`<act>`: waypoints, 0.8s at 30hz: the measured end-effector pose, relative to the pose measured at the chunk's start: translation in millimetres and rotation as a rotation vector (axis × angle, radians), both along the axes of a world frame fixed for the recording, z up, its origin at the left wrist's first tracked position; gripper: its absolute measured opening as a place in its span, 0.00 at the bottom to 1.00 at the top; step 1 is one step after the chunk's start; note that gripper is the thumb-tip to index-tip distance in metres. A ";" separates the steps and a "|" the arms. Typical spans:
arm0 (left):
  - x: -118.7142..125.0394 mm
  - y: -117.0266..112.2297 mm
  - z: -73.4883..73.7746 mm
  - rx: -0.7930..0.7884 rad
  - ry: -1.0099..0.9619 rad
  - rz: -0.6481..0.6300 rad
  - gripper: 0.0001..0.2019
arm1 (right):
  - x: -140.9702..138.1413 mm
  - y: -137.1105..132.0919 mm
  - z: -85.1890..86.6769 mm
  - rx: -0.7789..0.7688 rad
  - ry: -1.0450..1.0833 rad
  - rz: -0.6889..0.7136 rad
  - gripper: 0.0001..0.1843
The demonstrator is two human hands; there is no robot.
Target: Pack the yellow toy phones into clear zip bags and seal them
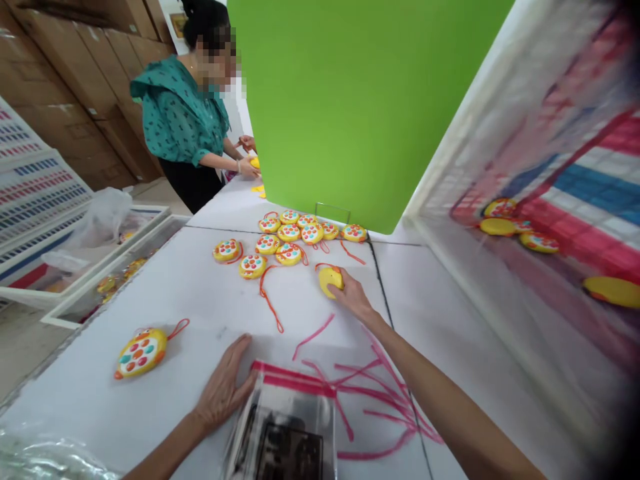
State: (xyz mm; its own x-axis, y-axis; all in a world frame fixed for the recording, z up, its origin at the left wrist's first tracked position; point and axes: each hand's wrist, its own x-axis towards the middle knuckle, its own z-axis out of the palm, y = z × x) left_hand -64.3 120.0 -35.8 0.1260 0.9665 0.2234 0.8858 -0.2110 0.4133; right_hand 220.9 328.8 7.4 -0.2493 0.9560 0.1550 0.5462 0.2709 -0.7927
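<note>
My right hand (349,293) grips a yellow toy (331,281) with its plain back facing up and an orange cord trailing from it. Flat on the white table, my left hand (223,385) has its fingers stretched out, the thumb at the edge of a stack of clear plastic bags (295,427) with a pink strip along the top. To its left lies a single yellow toy (142,353) with coloured round buttons and a looped cord. Several similar toys (289,232) sit in a cluster beyond my hands, buttons up.
Pink torn strips (385,393) are scattered right of the bags. A green board (370,100) stands at the back. On the right, a plastic-lined crate (565,200) holds several toys. A co-worker (185,120) handles yellow pieces at far left, near white crates (50,173).
</note>
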 end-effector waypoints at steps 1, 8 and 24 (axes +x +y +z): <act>-0.1 -0.2 0.5 0.002 0.007 0.003 0.27 | 3.3 2.0 1.9 -0.046 0.034 0.029 0.22; 2.0 1.3 4.2 0.020 0.002 0.025 0.27 | 10.3 -14.8 22.3 -0.223 0.293 0.259 0.26; 58.1 -13.6 25.5 0.089 -0.007 -0.099 0.17 | -0.1 -103.8 38.4 -0.421 0.448 0.277 0.21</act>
State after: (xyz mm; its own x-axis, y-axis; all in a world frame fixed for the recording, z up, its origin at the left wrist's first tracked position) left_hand -6.3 106.4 -10.3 0.2181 0.9257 0.3091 0.8557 -0.3337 0.3955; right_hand 220.8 225.0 45.8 -0.4925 0.8674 -0.0709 0.0949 -0.0275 -0.9951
